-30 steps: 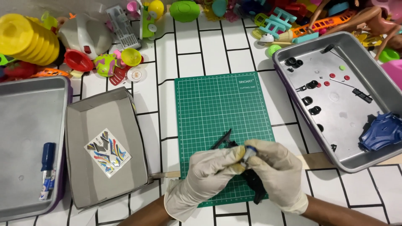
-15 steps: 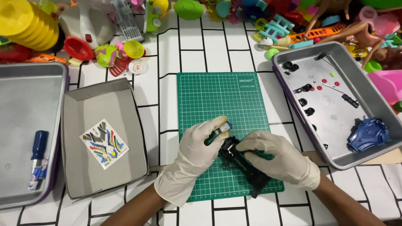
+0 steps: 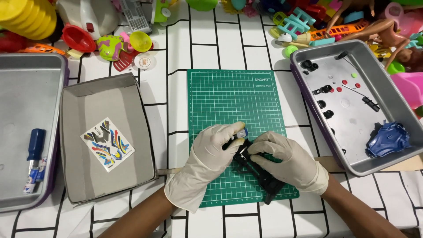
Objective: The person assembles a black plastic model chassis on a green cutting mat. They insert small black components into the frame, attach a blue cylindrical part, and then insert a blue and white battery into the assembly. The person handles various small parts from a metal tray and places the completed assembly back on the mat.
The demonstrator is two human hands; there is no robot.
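Note:
Both my hands wear pale latex gloves and meet over the lower part of a green cutting mat (image 3: 229, 101). My left hand (image 3: 207, 161) pinches a small blue and silver part (image 3: 241, 132) against the upper end of a black plastic toy chassis (image 3: 260, 172). Resting on top of that chassis, my right hand (image 3: 288, 156) grips it and holds it down on the mat. The chassis' lower end sticks out below my right hand; its middle is hidden by my fingers.
A metal tray (image 3: 308, 94) at right holds small black and red parts and a blue toy body shell (image 3: 390, 139). A grey cardboard box lid (image 3: 75, 176) with a sticker sheet (image 3: 107, 144) lies left of the mat. A far-left tray (image 3: 17, 83) holds a blue-handled screwdriver (image 3: 33, 152). Colourful toys crowd the back.
Both hands have shifted slightly with the chassis, which now lies flatter on the mat. My left fingers have closed in on the small blue part at its upper end.

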